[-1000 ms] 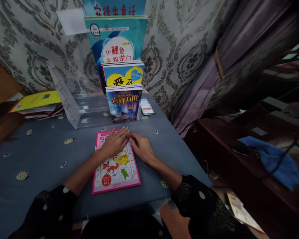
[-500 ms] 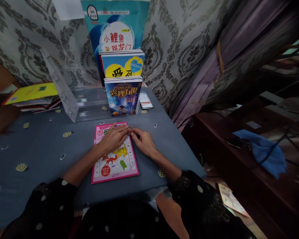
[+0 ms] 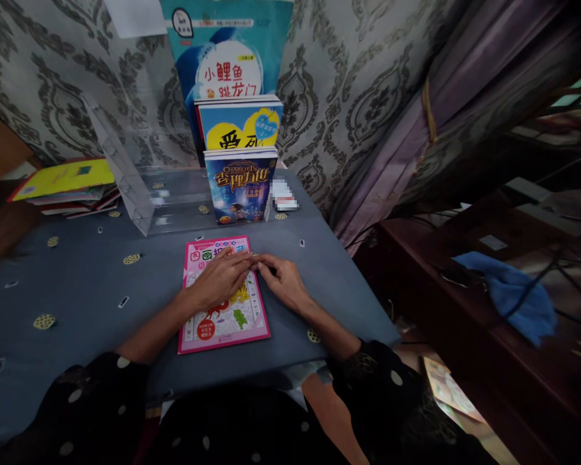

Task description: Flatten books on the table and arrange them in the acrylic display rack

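Pink rectangular paper book lies closed before the clear plastic rack, where blue paper books already stand. Your left hand, fingers released, lies over it; whether your right hand grasps, I cannot tell.

My left hand has slid down the pink book, away from its top edge, so more of the title shows than a second ago. That hand now covers more of the fox and much of the tiger, which was plain to see then. My right hand sits a little lower along the book's right side, farther from the top corner. My view has dipped, too: the rearmost book's red lettering is out of sight.
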Available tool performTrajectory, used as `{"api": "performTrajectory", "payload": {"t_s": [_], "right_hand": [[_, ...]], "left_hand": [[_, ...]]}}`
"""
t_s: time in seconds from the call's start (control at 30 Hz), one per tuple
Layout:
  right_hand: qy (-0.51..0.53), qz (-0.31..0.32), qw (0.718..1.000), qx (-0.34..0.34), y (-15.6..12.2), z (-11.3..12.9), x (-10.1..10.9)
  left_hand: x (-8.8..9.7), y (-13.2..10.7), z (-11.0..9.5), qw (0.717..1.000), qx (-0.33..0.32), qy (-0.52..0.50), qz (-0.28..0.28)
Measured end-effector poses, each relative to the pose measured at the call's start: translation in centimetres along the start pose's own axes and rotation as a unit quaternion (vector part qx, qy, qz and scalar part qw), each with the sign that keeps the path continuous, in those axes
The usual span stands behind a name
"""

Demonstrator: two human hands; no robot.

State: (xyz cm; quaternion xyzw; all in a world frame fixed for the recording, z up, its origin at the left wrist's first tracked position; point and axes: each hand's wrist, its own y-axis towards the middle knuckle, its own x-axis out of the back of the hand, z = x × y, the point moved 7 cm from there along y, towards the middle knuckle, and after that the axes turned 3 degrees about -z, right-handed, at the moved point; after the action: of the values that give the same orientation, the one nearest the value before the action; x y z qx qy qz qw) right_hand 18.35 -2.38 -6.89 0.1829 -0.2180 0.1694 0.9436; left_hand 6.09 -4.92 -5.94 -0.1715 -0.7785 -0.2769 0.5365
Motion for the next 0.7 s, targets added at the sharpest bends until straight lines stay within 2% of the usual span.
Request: {"api": "performTrajectory", "payload": {"t_s": [0.3,0.7], "right_hand": [[0.015,0.004,1.000,-0.012,-1.0,0.1,0.0],[0.044,0.012,0.999,-0.026,-2.9,0.5,-0.1]], "left_hand": [[-0.1,-0.9,-1.1,1.000,-0.021,0.005,-0.004],[-0.5,-2.2,-2.1,0.999,-0.022,0.009,0.025]]}}
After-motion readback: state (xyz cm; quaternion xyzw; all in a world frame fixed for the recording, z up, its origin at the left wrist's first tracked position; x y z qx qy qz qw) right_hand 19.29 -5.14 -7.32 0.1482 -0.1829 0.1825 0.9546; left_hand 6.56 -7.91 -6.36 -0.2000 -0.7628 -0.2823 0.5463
